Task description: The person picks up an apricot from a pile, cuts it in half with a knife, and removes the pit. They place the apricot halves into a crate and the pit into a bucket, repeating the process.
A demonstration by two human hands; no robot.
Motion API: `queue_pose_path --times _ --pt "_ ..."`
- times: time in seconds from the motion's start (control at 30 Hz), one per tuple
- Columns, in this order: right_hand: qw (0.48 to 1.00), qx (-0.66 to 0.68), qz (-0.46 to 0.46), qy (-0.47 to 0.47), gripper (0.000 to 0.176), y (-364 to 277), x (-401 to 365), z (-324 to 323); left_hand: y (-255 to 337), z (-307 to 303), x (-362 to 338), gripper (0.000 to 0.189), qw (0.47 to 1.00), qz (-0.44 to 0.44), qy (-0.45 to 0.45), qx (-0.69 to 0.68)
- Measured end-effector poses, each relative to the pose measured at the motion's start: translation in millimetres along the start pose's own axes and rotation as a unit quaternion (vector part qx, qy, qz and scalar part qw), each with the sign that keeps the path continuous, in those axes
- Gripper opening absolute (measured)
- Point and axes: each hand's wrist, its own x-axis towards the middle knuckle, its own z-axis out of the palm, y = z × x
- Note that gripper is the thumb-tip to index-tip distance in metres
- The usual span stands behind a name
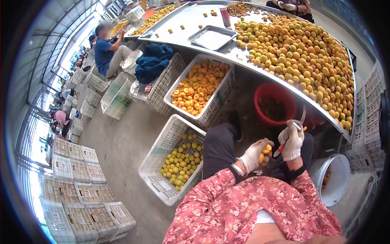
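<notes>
In my gloved left hand [257, 155], the fingers close around apricot halves [266, 151], orange on the cut side. My right hand [292, 140], also in a white glove, grips a slim tool [302, 115]; a curved metal end rises above the fist and a red part shows below it. A bit of orange fruit shows beside that fist. Both hands are close together above my lap, the tool's lower end near the left hand. Below the table edge stands a red bucket [266, 87] with dark contents, just beyond my hands.
A metal table [174, 18] bears a heap of apricots [300, 53] and a shallow tray [212, 36]. On my left stand a crate of halved fruit [199, 87] and a crate of greenish-yellow fruit [180, 160]. A white bucket [335, 179] is at my right. Another person [107, 53] sits farther off.
</notes>
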Motion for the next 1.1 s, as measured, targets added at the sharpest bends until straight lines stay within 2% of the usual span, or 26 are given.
queue_pose_path --times 0.07,0.1,0.13,0.2,0.27,0.33,0.4,0.47,0.5,0.53,0.57,0.6,0.63,0.67,0.7,0.73,0.77,0.9,1.0,1.03,1.07,1.1 --pt "0.998 -0.057 0.001 0.005 0.007 7.7 -5.0 -3.2 7.2 4.5 6.2 0.028 0.998 0.066 -0.009 0.008" --pt "0.998 -0.058 0.000 0.005 0.007 8.4 -6.6 -4.3 8.5 7.0 7.8 0.030 0.997 0.068 0.017 0.033" --pt "0.997 -0.076 0.008 0.004 0.008 7.9 -7.7 -4.6 7.9 3.1 13.6 0.030 0.997 0.068 0.016 0.034" --pt "0.993 -0.112 0.024 -0.001 0.008 8.2 -6.3 -2.8 5.4 -11.6 27.7 0.032 0.999 0.008 -0.054 -0.001" --pt "0.994 -0.110 0.024 -0.001 0.008 13.3 -1.1 -2.6 13.6 -19.3 31.9 0.037 0.998 0.014 -0.052 0.028" --pt "0.994 -0.105 0.034 -0.001 0.009 13.7 1.6 0.4 24.2 -25.9 37.7 0.044 0.999 -0.019 0.018 0.047" --pt "0.994 -0.106 0.040 0.001 0.009 14.8 5.7 2.5 38.8 -35.9 40.1 0.045 0.998 -0.012 0.031 0.055" --pt "0.987 -0.151 0.049 -0.008 0.010 18.0 9.0 3.1 65.9 -45.1 41.1 0.043 0.998 0.028 0.060 -0.009" --pt "0.986 -0.154 0.058 -0.004 0.010 18.9 10.2 4.3 89.5 -48.0 42.6 0.033 0.992 0.025 0.111 -0.052" --pt "0.987 -0.152 0.058 -0.005 0.010 20.9 11.8 4.8 109.7 -69.3 45.3 0.035 0.989 0.077 0.080 -0.097" --pt "0.986 -0.155 0.068 -0.003 0.009 22.8 12.8 4.2 134.8 -80.7 46.2 0.031 0.978 0.159 0.089 -0.100" --pt "0.984 -0.158 0.079 -0.002 0.009 24.6 13.7 3.8 159.8 -96.9 49.4 0.031 0.960 0.261 0.068 -0.071" --pt "0.983 -0.164 0.083 0.001 0.008 25.4 13.9 4.9 183.8 -139.4 75.6 0.035 0.919 0.389 0.058 -0.043" --pt "0.983 -0.163 0.084 0.001 0.008 25.6 14.2 4.3 217.8 -124.4 42.5 0.040 0.908 0.277 0.005 -0.315" --pt "0.981 -0.168 0.092 -0.004 0.009 25.2 14.0 3.1 234.5 -141.2 44.9 0.048 0.858 0.412 0.065 -0.300" --pt "0.980 -0.173 0.100 -0.011 0.011 24.3 14.6 2.6 239.4 -165.1 46.8 0.054 0.841 0.404 0.143 -0.330" --pt "0.980 -0.172 0.099 -0.013 0.011 22.8 15.0 2.1 236.5 -170.6 48.2 0.054 0.840 0.406 0.142 -0.329" --pt "0.978 -0.185 0.100 -0.015 0.009 21.8 10.0 -3.0 198.3 -187.9 39.3 0.050 0.913 0.335 0.128 -0.194" --pt "0.976 -0.182 0.112 -0.041 0.008 11.4 11.1 0.3 181.4 -158.5 30.0 0.046 0.922 0.322 0.153 -0.152" --pt "0.974 -0.182 0.125 -0.051 0.008 3.4 10.9 3.2 174.2 -158.4 29.1 0.040 0.930 0.330 0.085 -0.137" --pt "0.964 -0.230 0.128 -0.044 0.009 -9.3 12.7 12.2 165.1 -177.7 45.8 0.038 0.925 0.377 -0.011 -0.055" --pt "0.960 -0.254 0.104 -0.062 0.011 -20.3 16.4 14.4 166.0 -147.2 33.7 0.039 0.937 0.337 -0.014 -0.091"
